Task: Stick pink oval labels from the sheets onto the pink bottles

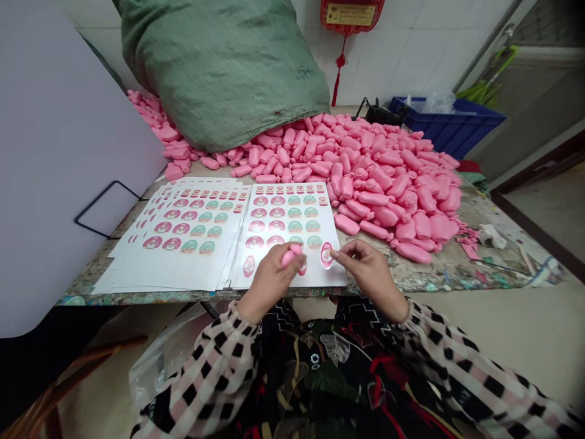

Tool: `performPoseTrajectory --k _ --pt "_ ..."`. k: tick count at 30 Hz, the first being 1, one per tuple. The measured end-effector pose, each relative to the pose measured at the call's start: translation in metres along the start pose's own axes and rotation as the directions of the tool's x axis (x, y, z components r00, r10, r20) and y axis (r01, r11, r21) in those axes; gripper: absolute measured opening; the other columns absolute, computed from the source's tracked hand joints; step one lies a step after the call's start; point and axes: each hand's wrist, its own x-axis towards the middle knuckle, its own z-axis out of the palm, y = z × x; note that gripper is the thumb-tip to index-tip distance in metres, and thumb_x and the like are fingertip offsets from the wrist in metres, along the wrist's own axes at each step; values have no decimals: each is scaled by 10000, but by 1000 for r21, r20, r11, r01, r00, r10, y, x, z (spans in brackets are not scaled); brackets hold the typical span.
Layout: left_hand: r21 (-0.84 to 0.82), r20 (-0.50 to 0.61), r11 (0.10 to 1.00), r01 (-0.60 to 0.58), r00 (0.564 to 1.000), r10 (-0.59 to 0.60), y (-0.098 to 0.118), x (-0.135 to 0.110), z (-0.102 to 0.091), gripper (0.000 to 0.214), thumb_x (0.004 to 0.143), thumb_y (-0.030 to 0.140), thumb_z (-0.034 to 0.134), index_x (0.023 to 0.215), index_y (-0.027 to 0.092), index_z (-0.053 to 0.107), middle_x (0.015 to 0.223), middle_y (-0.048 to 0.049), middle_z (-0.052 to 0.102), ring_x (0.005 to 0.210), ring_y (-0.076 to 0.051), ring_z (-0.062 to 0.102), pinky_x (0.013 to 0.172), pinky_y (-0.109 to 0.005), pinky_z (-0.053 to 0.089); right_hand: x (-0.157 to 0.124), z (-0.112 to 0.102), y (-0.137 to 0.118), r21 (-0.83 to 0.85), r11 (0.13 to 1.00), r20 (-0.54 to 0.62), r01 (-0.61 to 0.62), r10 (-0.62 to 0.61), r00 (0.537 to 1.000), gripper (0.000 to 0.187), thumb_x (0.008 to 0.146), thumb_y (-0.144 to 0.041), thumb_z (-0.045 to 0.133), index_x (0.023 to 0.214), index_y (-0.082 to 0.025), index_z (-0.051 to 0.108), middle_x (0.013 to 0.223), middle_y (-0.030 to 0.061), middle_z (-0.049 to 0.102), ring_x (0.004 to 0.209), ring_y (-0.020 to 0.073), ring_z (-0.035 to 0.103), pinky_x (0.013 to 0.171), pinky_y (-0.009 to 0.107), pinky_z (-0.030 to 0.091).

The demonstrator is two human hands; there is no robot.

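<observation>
My left hand (275, 275) is wrapped round a small pink plastic bottle (291, 255), and most of it is hidden by the fingers. Between thumb and forefinger, my right hand (371, 272) pinches the edge of an oval pink-and-white sticker (326, 255). The two hands are apart, both over the lower part of a sticker sheet (292, 198). That sheet carries rows of pink and green labels, with a few ovals along its bottom. Left of it lies a fanned stack of similar sticker sheets (173, 268).
A large heap of pink bottles (388, 177) covers the back and right of the worn table (493, 268). Behind it slumps a big green sack (228, 73). A blue crate (461, 125) stands at the back right. A pale panel (68, 152) rises on the left.
</observation>
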Motion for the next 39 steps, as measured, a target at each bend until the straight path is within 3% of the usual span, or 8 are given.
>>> performPoseTrajectory --k 2,4,6,8,13,24,33,39 --pt "-480 57 865 146 989 -136 5 -1 3 546 801 625 393 1076 183 555 810 -44 594 709 -139 557 627 -265 467 -5 3 -10 84 996 33 4 -7 999 315 695 -483 656 684 -178 574 645 -12 557 593 118 473 569 250 383" --pt "-775 160 582 248 967 -199 9 0 8 537 770 653 413 1008 192 550 765 -15 563 628 -101 535 525 -211 441 -11 8 -20 140 990 78 20 -31 996 299 709 -471 650 698 -182 571 648 -11 559 588 116 470 549 244 386" --pt "-876 208 386 288 949 -235 10 2 16 498 756 645 451 955 199 547 805 -3 564 619 -82 537 499 -190 438 -17 13 -29 173 984 114 33 -54 992 278 717 -451 650 702 -186 568 653 -13 565 588 113 480 543 237 395" --pt "-895 228 325 307 939 -258 10 4 22 482 767 628 455 944 191 553 807 1 563 614 -79 543 497 -193 451 -21 17 -36 206 978 155 29 -62 986 253 722 -422 654 699 -188 562 652 -17 570 589 112 504 547 235 412" --pt "-901 247 298 315 937 -246 9 5 30 463 789 605 444 906 178 580 782 3 546 580 -76 527 474 -203 449 -23 18 -42 285 955 245 -82 10 970 223 739 -389 642 712 -192 541 636 -31 579 524 103 540 515 238 449" --pt "-901 228 323 290 949 -215 10 4 30 487 796 613 416 898 170 589 774 -15 545 568 -72 513 485 -197 454 -21 23 -32 270 961 231 -64 -1 973 249 724 -420 653 704 -194 551 610 -25 597 542 121 575 522 248 479" --pt "-758 221 566 325 944 -246 10 0 28 694 735 733 324 1081 171 535 677 -25 555 544 -131 559 427 -227 457 -25 23 -31 246 963 268 -108 39 963 237 757 -426 612 728 -206 528 604 -39 591 436 96 525 434 226 433" --pt "-639 361 687 347 923 -131 6 -8 16 539 676 307 719 1071 226 361 730 32 544 530 -110 570 438 -219 473 -23 14 -28 -11 997 288 78 -72 955 210 796 -416 560 772 -209 586 690 -12 618 549 105 531 492 218 408"
